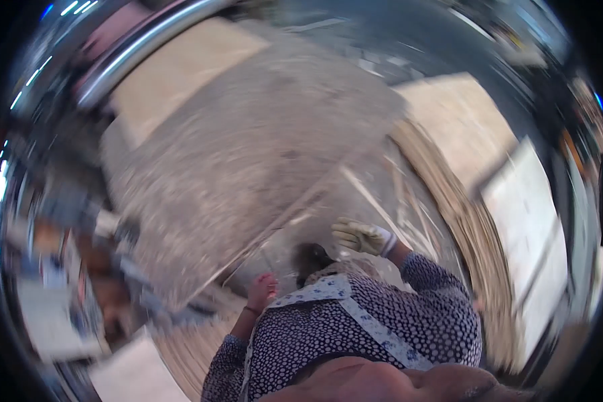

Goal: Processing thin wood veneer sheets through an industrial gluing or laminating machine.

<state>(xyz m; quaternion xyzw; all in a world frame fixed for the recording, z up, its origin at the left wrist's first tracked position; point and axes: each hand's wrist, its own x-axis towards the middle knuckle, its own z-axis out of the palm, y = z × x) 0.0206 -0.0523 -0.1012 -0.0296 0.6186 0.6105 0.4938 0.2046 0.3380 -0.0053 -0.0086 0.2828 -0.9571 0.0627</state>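
My left hand (261,293) hangs low beside the patterned apron, near the front edge of a big brown board (248,154). It looks bare and reddish, and blur smears its fingers. A pale work glove covers my right hand (358,237), held out in front of my body with fingers extended and nothing visible in them. Below the board's edge, close to that glove, the floor (342,201) has thin wood strips (375,208) lying on it.
On the right stands a thick stack of thin wood sheets (476,228), with pale sheets (459,124) on top. Another pale sheet (187,70) lies at the board's far left, beside a shiny metal roller or pipe (147,50). More sheets (141,375) are at lower left.
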